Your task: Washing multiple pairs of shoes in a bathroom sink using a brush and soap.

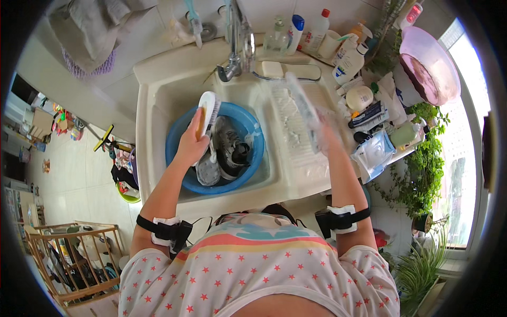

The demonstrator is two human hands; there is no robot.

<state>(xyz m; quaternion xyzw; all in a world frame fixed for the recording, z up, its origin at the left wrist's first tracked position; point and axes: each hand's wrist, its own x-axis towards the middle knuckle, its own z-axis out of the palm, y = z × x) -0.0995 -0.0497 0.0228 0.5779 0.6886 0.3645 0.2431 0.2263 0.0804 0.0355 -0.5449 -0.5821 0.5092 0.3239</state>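
Note:
My left hand (pixel 191 142) grips a white scrub brush (pixel 206 113) with a yellow-orange part and pale bristles facing right. Below the brush, a blue plastic basin (pixel 217 189) stands in the sink bowl. Inside the basin lie a grey and black sneaker (pixel 226 136) and a pale grey shoe piece (pixel 208 171), partly hidden by the brush and hand. My right hand (pixel 328 136), blurred by motion, holds a long, flat, whitish-grey item (pixel 303 107) over the ribbed washboard (pixel 291 148). Blur hides exactly what that item is. White suds streak the washboard.
A chrome faucet (pixel 233 65) rises behind the basin. Soap bars (pixel 272 69) lie on the back ledge. Bottles (pixel 296 35), tubes and a wipes pack (pixel 373 152) crowd the right side. A pink translucent basin (pixel 437 65) and trailing plants (pixel 425 162) stand near the window.

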